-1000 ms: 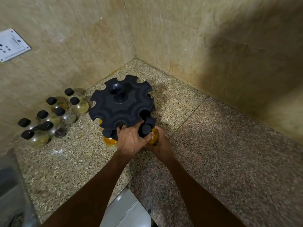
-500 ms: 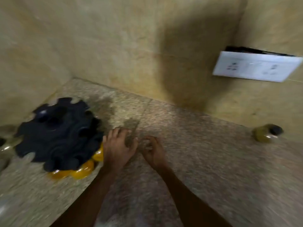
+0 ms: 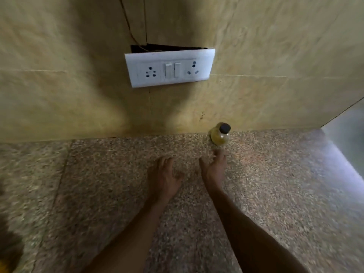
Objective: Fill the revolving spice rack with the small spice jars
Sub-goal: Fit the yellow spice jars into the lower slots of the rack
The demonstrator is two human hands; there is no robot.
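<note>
A small spice jar (image 3: pixel 219 136) with yellowish contents and a black cap stands on the granite counter (image 3: pixel 98 184) against the tiled wall. My right hand (image 3: pixel 213 169) is open and stretched toward it, fingertips a little short of the jar. My left hand (image 3: pixel 164 179) hovers open over the counter beside it, holding nothing. Only a dark blurred edge of the black revolving rack (image 3: pixel 7 243) shows at the bottom left, with a bit of an orange jar (image 3: pixel 4 266) under it.
A white switch and socket plate (image 3: pixel 169 69) hangs loose on the wall above the counter, with a dark gap behind its top. At the far right the wall ends at a grey metallic surface (image 3: pixel 346 131).
My view has swung right, away from the rack. Both hands let go of the rack and the jar there and moved right toward the lone jar by the wall.
</note>
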